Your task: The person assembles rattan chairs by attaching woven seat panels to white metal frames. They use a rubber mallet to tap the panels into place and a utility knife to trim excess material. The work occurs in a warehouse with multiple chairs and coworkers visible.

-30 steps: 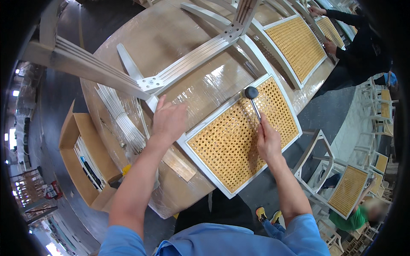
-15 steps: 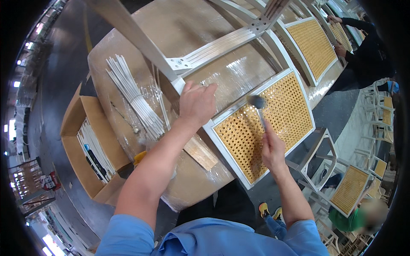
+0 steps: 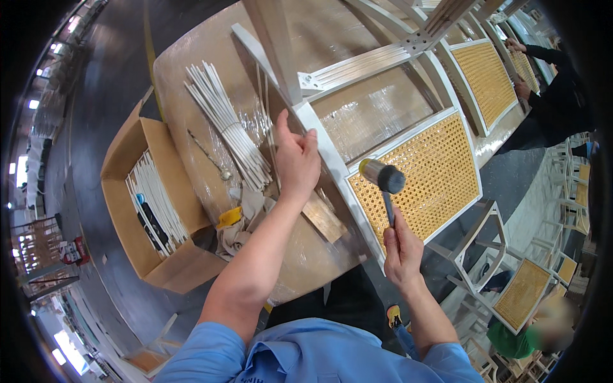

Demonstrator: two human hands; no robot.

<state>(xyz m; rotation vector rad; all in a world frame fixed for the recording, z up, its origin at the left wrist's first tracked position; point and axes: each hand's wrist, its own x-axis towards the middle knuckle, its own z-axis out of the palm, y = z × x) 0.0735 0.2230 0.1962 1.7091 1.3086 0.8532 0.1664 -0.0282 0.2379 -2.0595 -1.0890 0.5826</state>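
A pale wooden chair frame point(image 3: 321, 135) lies on the table with its legs up. Its cane back panel point(image 3: 428, 172), woven in yellow, is bordered by white rails. My left hand point(image 3: 297, 163) is at the outer side of the near-left rail, thumb and forefinger apart. The thumb tip is against or very near that rail, and the other fingers are partly hidden. In my right hand point(image 3: 403, 250) is the handle of a mallet point(image 3: 382, 176), which has a dark face and a yellowish end. The mallet head hangs over the cane panel.
Left of the chair lie a bundle of white rods point(image 3: 228, 127), a thin metal tool point(image 3: 209, 155), a wood block point(image 3: 324, 217) and a cloth with a yellow item point(image 3: 230, 217). An open carton point(image 3: 159, 191) of rods stands beside the table. Another person point(image 3: 543, 96) works at the far right.
My left hand has come off the rail's corner to its outer side, its fingers spreading. The mallet has turned and sits lower against the panel. The whole view has shifted slightly.
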